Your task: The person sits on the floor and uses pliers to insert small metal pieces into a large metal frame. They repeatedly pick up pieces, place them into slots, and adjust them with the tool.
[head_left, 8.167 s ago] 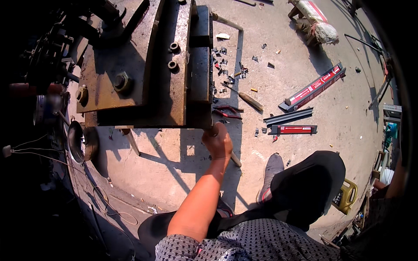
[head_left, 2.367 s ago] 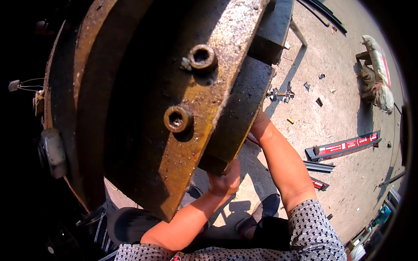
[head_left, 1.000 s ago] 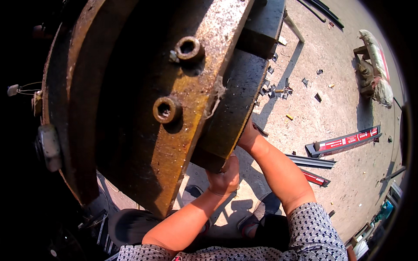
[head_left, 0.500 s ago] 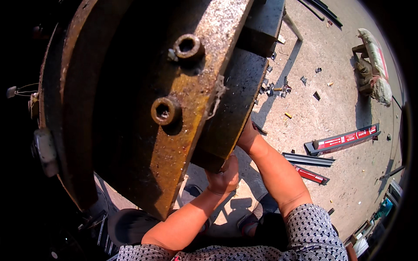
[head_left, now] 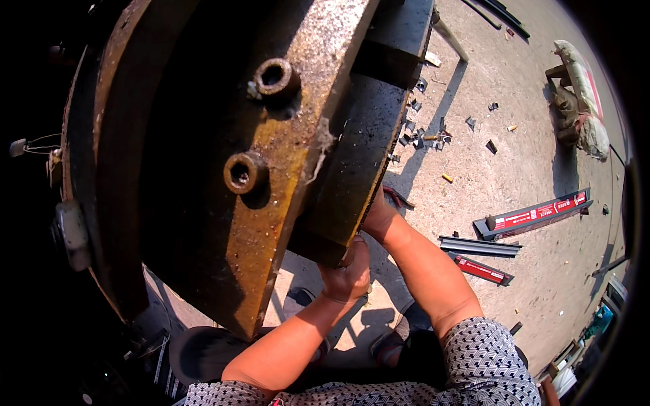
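A large rusty steel machine block [head_left: 271, 216] with two socket-head bolts fills the middle and left of the view. Below its lower corner is my left hand [head_left: 347, 272], fingers curled in and thumb pointing up against the metal. Whatever it grips is hidden. My right hand [head_left: 380, 218] reaches behind the block's right edge, so its fingers cannot be seen. Just past that hand, a dark curved piece with a reddish edge [head_left: 398, 197] sticks out; whether the hand holds it is unclear.
Dark offcuts [head_left: 433, 139] litter the concrete floor beyond the block. Dark channel profiles, one with a red label [head_left: 542, 213], lie to the right near another grey profile [head_left: 481, 246]. A bench with a wrapped pale cover [head_left: 581, 101] stands at far right. A round bar [head_left: 450, 37] slants behind the machine.
The machine block appears shifted slightly left in the view. My right hand has moved a little left and down, and more of the dark curved piece beside it shows, with a reddish edge.
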The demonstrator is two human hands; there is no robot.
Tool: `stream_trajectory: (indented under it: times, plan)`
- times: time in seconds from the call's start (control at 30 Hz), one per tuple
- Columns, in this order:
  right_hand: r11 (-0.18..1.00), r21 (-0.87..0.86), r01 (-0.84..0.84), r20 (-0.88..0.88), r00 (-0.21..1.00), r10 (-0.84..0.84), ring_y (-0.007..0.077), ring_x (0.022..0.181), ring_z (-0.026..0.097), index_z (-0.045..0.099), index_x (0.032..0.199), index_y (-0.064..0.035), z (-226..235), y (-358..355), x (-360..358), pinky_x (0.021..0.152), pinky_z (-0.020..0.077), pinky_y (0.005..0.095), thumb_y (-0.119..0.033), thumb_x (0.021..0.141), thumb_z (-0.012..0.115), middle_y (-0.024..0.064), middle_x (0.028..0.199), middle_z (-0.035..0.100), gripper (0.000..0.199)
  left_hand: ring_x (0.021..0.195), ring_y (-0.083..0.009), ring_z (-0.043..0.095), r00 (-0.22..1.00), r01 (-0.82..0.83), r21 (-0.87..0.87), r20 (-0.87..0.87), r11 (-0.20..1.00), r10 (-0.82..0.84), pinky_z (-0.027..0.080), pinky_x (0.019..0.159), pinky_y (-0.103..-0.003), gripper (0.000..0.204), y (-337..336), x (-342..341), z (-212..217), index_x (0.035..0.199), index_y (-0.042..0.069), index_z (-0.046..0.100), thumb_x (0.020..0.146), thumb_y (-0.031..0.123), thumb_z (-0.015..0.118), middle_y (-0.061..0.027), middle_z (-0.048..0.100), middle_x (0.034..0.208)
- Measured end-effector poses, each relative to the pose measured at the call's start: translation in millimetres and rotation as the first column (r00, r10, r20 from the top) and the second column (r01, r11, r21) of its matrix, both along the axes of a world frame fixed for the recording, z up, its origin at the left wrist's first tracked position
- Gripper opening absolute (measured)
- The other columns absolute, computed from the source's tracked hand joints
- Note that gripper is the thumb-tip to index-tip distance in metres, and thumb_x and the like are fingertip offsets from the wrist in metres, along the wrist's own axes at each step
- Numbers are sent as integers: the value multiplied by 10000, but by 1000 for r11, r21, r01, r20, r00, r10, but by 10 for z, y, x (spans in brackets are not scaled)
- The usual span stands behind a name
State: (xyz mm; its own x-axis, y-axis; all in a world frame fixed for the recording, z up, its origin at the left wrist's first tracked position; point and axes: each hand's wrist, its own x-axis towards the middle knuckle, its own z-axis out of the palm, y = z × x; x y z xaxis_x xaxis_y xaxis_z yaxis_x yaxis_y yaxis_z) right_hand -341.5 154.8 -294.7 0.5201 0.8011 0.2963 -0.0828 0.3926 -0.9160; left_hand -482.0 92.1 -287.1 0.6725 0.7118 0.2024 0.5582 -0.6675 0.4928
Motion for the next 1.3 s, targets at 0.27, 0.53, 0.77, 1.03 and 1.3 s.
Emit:
stream_trajectory:
  times: [0.27,0.53,0.77,1.03,1.3]
  plan:
    - [995,-7,-95,-160,983,93,149,857,657,643,1065,18,-87,-14,-100,750,540,311,-76,823,760,100,956,706,284,859,-245,552,506,584,494,-842,645,187,447,736,-316,119,-214,-462,-744,911,64,547,812,5,578,-100,501,880]
    - [963,-170,-211,-307,940,152,174,1085,582,472,1312,-12,-276,-100,-355,921,503,334,-70,804,803,104,1193,608,609,919,-158,549,241,882,-427,49,-197,969,432,811,-270,218,-506,-734,-1298,1045,79,555,859,167,626,-31,535,977]
    - [950,-176,-257,-285,937,201,179,1083,572,446,1322,-15,-141,-153,-245,921,496,334,-78,800,805,120,1215,591,636,971,-82,547,227,915,-347,17,-208,974,419,878,-230,358,-592,-837,-1542,1163,91,561,901,309,669,30,564,1061]
    - [998,-68,-12,-115,993,4,126,790,611,662,976,41,189,-70,-189,708,523,311,-50,783,749,97,866,698,230,972,-28,538,198,940,-273,-55,-205,979,421,888,-206,433,-585,-1006,-1708,1192,99,568,898,373,728,67,573,1077]
    - [996,-33,-78,-187,980,70,91,803,604,683,985,43,214,-87,-105,699,530,298,-29,802,716,82,870,715,200,1078,-147,461,219,944,-286,170,-165,961,389,924,-286,533,-307,-714,-1061,1292,177,490,898,513,614,-1,483,1157]
